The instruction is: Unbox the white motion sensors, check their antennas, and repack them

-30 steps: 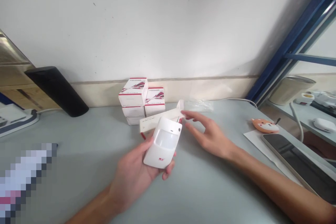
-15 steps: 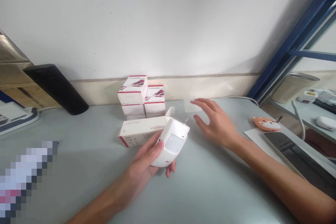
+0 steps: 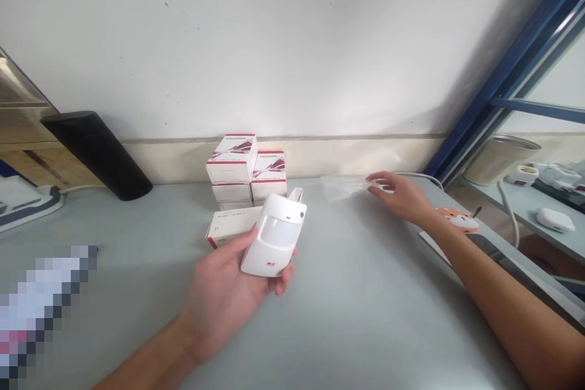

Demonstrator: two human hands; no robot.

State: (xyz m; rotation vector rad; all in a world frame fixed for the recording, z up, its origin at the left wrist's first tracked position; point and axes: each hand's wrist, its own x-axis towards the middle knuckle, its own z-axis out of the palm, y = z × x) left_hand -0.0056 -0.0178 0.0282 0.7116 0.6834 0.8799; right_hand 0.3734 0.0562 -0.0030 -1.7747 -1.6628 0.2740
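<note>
A white motion detector [image 3: 273, 237] rests in my left hand [image 3: 231, 289], its curved lens window facing up. The thumb lies along its left side and fingertips show at its right. A short metal antenna [image 3: 300, 196] sticks out of its top end. Over by the wall, my right hand [image 3: 402, 196] has its fingers curled at the right edge of a clear plastic bag [image 3: 342, 187], thumb and forefinger pinching it. Just behind the detector lies a white carton [image 3: 233, 222] with a red end, partly covered by the detector; its flap stands up.
Several small white-and-red boxes [image 3: 232, 155] are stacked against the wall. A black cylindrical object [image 3: 98, 155] leans at the left. An orange animal-faced item [image 3: 459, 219] and a phone [image 3: 503, 256] lie beyond my right forearm. A blurred object [image 3: 41, 298] is at the left edge.
My left hand has moved left and turned the detector more upright, covering more of the carton. My right hand has shifted right, and its fingers have curled in at the plastic bag, which looks more spread out.
</note>
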